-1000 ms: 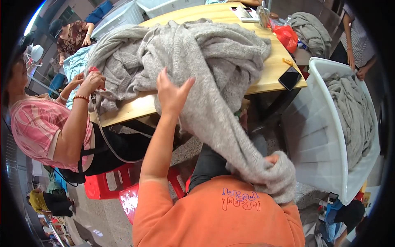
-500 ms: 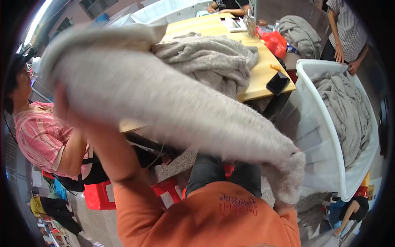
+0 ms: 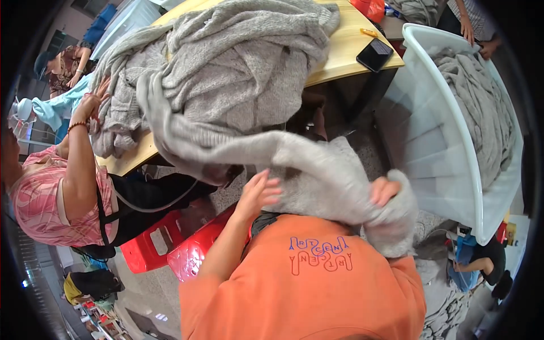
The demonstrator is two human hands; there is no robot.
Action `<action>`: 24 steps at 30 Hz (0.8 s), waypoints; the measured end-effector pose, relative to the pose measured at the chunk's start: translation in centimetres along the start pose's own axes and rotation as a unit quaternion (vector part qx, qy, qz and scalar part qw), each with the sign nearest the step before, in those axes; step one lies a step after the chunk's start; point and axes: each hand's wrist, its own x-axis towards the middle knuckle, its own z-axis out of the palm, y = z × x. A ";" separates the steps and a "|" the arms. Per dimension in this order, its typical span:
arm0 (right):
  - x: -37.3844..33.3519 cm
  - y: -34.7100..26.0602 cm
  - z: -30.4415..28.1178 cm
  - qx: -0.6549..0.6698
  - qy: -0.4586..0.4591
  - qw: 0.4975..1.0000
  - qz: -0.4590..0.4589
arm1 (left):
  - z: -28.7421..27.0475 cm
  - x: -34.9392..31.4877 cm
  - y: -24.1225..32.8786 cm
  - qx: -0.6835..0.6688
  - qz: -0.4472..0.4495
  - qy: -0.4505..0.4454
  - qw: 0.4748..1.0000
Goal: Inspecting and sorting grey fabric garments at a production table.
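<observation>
A grey knitted garment [image 3: 323, 164] stretches from the table edge across my lap, part of it blurred by motion. My right hand [image 3: 384, 191] is closed on its right end, and the knit covers my wrist and part of the hand. Just left of the cloth, my left hand [image 3: 260, 195] is raised with its fingers stretched out and nothing in them. Beyond lies a large heap of the same grey knitwear [image 3: 243, 68] on the wooden table; whether the garment joins the heap cannot be made out.
A white plastic tub [image 3: 439, 147] holding grey knitwear [image 3: 481, 113] stands at my right. On the table [image 3: 354, 34] lie a black phone [image 3: 374, 55] and an orange cutter [image 3: 369, 33]. Red stools [image 3: 192, 249] stand at my left, beside a person in a pink shirt [image 3: 54, 198] touching the heap.
The garment came down from the raised left side toward the table and my lap. My left hand has let go of it and moved right and down. My right hand stays on its end.
</observation>
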 end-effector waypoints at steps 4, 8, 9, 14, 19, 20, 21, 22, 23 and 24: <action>3.1 1.1 1.6 -0.162 -0.384 0.889 0.190 | 8.9 4.5 5.0 -0.063 -0.019 0.023 0.998; 1.3 0.3 2.5 -0.359 -0.304 0.877 0.096 | 12.4 2.0 12.6 -0.078 0.243 -0.082 0.963; 0.0 0.7 2.0 -0.647 -0.206 0.732 0.056 | 12.6 0.8 15.4 -0.061 0.278 -0.105 0.953; -4.5 4.9 -8.5 -0.793 -0.048 0.604 0.054 | 14.4 -3.2 28.5 -0.040 0.436 -0.194 0.878; -5.4 6.2 -14.4 -0.785 0.117 0.581 0.180 | 15.4 -8.4 32.2 0.114 0.613 -0.175 0.762; -4.6 5.6 -14.0 -0.764 0.189 0.606 0.113 | 15.5 -9.4 32.0 0.130 0.615 -0.185 0.755; -3.5 4.9 -13.4 -0.703 0.200 0.678 0.083 | 15.3 -10.4 31.4 0.149 0.613 -0.196 0.751; -1.9 4.6 -12.5 -0.675 0.199 0.705 0.088 | 15.2 -11.4 30.7 0.167 0.609 -0.207 0.747; -0.3 4.3 -11.5 -0.640 0.180 0.747 0.028 | 15.0 -12.2 29.9 0.186 0.602 -0.218 0.745; 1.3 4.6 -10.4 -0.627 0.170 0.761 0.014 | 14.9 -13.0 29.1 0.206 0.592 -0.230 0.745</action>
